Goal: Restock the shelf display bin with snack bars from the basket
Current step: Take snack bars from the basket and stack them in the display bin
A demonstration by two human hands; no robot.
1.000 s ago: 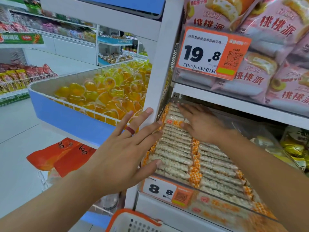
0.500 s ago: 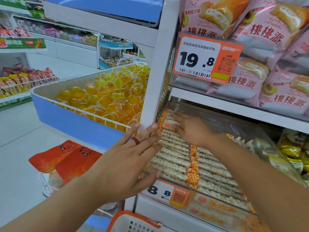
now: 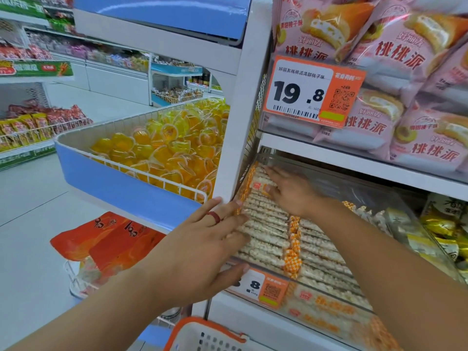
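Under your flat hands, the snack bars (image 3: 266,225) sit in clear, glossy film wrappers with a knobbly, puffed-grain surface showing through, inside a display bin (image 3: 379,196) of transparent, shiny plastic that catches reflections. The basket (image 3: 202,335) at the bottom edge looks like matt moulded plastic, white with an orange rim. To your left the jelly cups (image 3: 162,148) are glossy translucent plastic behind a white-coated wire rail (image 3: 141,171).
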